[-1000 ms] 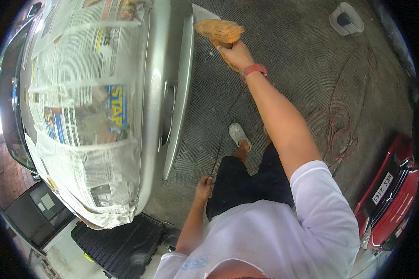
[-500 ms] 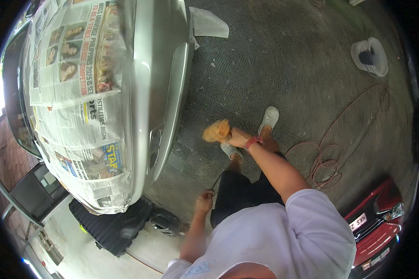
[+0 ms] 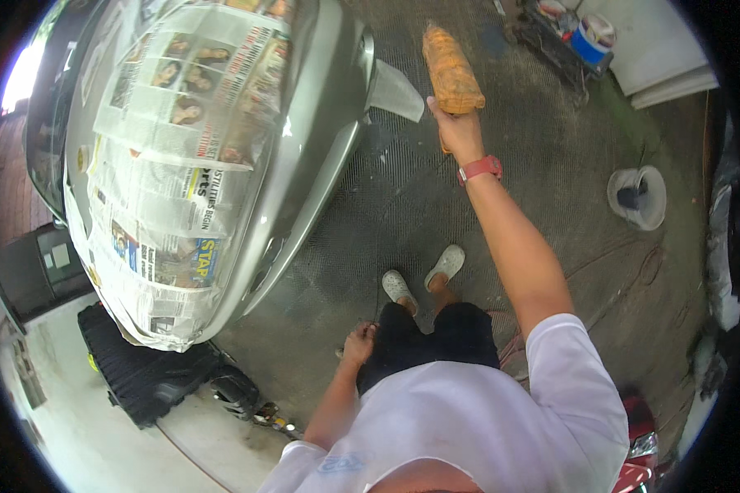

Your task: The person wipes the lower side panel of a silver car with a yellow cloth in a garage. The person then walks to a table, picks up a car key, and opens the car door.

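Observation:
My right hand (image 3: pixel 455 127), with a red watch on its wrist, is stretched far forward and closed round the lower end of a long orange object (image 3: pixel 450 70). It looks crinkled, as if wrapped in clear film; what is inside cannot be told. Near my left thigh, my left hand (image 3: pixel 359 343) hangs with its fingers curled; whatever it may hold is too small to make out. To the left is a silver-grey car (image 3: pixel 316 107), its upper surface covered with taped newspaper (image 3: pixel 168 197). A white sheet (image 3: pixel 396 92) sticks out from the car's edge beside the orange object.
On the dark patterned floor, a whitish bucket (image 3: pixel 649 197) stands at the right, near a reddish hose (image 3: pixel 510 353). A dark wheeled cart (image 3: pixel 551 49) with containers is at the far right. A red car (image 3: pixel 637 460) shows at the lower right, black bins (image 3: pixel 152 370) at the lower left.
My right hand has swung forward and up with the orange object, away from my legs. I have moved forward, and the far cart has come into view. My left hand stays low by my thigh.

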The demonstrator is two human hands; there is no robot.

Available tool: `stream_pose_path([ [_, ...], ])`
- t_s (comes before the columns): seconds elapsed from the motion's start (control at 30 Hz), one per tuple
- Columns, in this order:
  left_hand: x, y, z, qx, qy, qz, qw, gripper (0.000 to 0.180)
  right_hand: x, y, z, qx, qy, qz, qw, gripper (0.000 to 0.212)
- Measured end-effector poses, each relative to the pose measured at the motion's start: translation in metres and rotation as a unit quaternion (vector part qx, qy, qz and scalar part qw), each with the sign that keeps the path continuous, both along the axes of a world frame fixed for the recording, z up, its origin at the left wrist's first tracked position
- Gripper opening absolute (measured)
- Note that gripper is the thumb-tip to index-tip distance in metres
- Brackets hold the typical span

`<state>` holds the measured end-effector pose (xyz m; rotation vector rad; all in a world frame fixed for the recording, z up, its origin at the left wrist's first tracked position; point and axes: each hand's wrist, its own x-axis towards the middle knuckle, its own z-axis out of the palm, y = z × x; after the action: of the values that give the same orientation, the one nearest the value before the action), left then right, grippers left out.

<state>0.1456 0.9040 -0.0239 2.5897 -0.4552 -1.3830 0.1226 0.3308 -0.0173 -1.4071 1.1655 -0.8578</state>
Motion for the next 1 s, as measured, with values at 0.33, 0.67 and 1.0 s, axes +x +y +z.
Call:
stream_pose_path([
  [0.33,0.034,-0.083,-0.017,0.002,0.058,0.248,0.967,0.031,-0.026,0.131,0.157,0.013,-0.002,0.449,0.894,0.047],
  [0.67,0.088,-0.16,-0.143,-0.025,-0.127,-0.398,0.908,0.038,0.016,0.018,0.173,0.027,0.048,0.567,0.822,0.055],
  [1.0,0.108,-0.365,-0.046,-0.025,0.101,0.035,0.994,0.035,0.08,-0.239,0.209,0.098,0.029,0.335,0.937,0.044],
])
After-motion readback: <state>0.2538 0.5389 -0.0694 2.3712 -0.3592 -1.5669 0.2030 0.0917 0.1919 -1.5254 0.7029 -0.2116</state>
